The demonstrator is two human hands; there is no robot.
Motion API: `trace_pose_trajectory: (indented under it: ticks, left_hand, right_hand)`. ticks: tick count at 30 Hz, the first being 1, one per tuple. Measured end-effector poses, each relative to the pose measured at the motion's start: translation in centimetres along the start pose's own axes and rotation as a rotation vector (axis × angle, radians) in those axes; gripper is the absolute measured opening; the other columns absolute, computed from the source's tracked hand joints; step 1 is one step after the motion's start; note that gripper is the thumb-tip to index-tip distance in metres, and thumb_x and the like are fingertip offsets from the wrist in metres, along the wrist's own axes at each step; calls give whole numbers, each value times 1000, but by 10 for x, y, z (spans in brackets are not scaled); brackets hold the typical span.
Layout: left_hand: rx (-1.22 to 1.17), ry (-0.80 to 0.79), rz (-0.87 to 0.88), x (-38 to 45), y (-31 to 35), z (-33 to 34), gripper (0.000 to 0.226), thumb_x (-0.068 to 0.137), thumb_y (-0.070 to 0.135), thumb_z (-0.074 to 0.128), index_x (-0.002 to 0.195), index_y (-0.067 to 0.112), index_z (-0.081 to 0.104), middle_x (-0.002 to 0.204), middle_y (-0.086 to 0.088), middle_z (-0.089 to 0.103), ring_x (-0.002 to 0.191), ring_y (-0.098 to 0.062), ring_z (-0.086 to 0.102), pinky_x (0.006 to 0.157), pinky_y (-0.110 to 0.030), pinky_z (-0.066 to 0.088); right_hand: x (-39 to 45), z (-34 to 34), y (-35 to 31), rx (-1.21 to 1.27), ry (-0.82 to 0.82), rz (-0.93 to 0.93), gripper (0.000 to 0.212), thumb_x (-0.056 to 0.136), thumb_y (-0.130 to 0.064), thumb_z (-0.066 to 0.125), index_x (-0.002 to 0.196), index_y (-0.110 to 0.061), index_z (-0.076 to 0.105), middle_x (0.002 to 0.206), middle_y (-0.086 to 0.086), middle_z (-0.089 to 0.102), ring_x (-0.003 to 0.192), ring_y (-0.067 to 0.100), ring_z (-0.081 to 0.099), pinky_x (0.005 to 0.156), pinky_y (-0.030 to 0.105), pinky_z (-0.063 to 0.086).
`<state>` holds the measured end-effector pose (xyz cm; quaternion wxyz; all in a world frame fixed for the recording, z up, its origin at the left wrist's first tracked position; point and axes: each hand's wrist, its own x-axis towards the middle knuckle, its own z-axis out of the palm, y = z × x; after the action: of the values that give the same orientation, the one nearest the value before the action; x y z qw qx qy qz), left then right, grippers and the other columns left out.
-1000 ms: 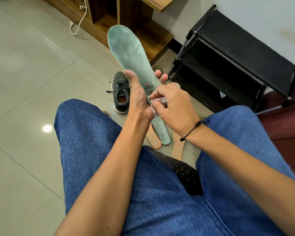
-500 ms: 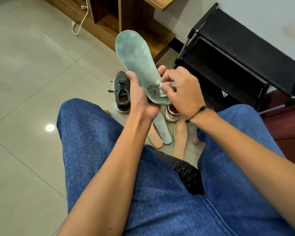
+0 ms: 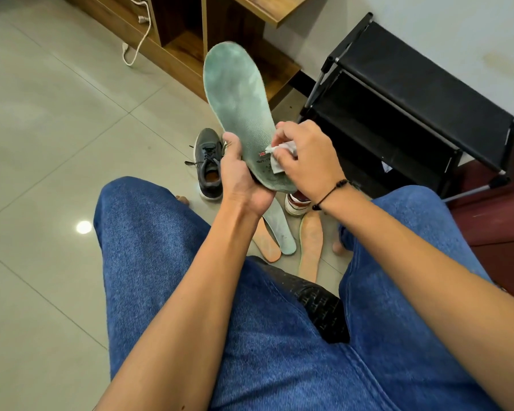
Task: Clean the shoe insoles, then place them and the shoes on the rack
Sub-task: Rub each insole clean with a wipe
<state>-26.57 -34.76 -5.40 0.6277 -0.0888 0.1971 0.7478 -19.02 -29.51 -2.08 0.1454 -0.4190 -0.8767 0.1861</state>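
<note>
The left hand (image 3: 241,176) grips the green insole (image 3: 241,114) at its heel end; its long way points up and away, toe on top; the right hand (image 3: 306,155) pinches a white wipe (image 3: 275,161) on the heel part; lots of insole above is free; the rack (image 3: 413,114) waits near, on the right.

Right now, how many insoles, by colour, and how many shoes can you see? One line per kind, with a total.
Green insoles: 2, one gripped in the left hand at, one on the floor.
Orange insoles: 2, on the floor and.
Shoes: 2, a dark grey shoe and a white shoe, mostly hidden.
Total: 6.
</note>
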Motion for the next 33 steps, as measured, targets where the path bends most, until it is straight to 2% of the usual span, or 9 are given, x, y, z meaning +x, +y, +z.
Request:
trace_pose_trajectory:
  ticks: [5,11,14,18,22,27,30,32,33]
  left_hand:
    - [-12,-20,-23,-2,4,0,55,100,49,27,102,5,61,87,-14,71,83,-29,66,84,-44,50]
    - [-68,-70,-35,-3,15,-1,61,91,52,41,124,2,48,105,-17,56,94,-30,57,83,-44,53]
    - [-87,-12,-24,-2,15,-3,64,92,56,36,118,-1,51,99,-15,58,88,-28,58,75,-41,56]
    - [-100,37,-5,-5,10,-1,65,97,50,28,98,-4,65,91,-17,67,88,-31,62,90,-46,45]
    - [-111,-1,-21,-9,-1,5,49,100,43,27,105,6,59,89,-15,70,92,-28,61,90,-44,44]
    - [-133,1,-14,-8,2,4,50,99,43,28,107,4,58,93,-16,69,92,-30,62,93,-45,42]
    - [-191,23,-18,-4,8,-1,60,99,47,25,114,-4,52,108,-19,61,108,-34,56,94,-48,42]
    - [-176,31,-39,-3,8,-2,64,98,49,23,117,-6,49,113,-19,57,124,-34,48,94,-49,43]
    - [-166,34,-41,-3,6,-1,63,99,48,22,115,-6,50,113,-18,58,124,-33,48,95,-49,42]
  right_hand:
    - [-1,-10,-1,90,-108,60,9,81,-14,60,89,-12,65,92,5,66,88,21,59,77,31,45]
    - [-18,-29,-9,180,-338,19,4,81,-14,61,84,-14,63,84,-2,63,74,8,55,70,24,45]
    - [-18,-25,-7,133,-253,-4,7,81,-14,61,86,-12,64,89,0,62,79,12,54,71,23,41]
    - [-3,-15,-7,9,-144,-62,11,84,-14,59,93,-10,63,94,4,43,84,14,45,68,11,34]
    - [20,-11,-8,-63,-101,-45,11,85,-16,55,94,-12,60,100,10,50,87,28,53,75,36,44]
    - [16,-11,-11,-67,-118,-30,15,86,-23,58,94,-10,62,101,11,55,90,27,54,75,32,40]
    - [-14,-14,-9,-32,-146,-82,12,84,-20,60,90,-10,62,92,5,55,85,16,48,73,25,35]
    - [-23,-14,-6,-11,-142,-63,8,82,-18,62,86,-12,64,89,2,56,86,17,48,73,23,32]
    - [-21,-14,-4,11,-133,-31,7,81,-17,62,85,-12,65,88,1,57,86,17,48,73,24,32]
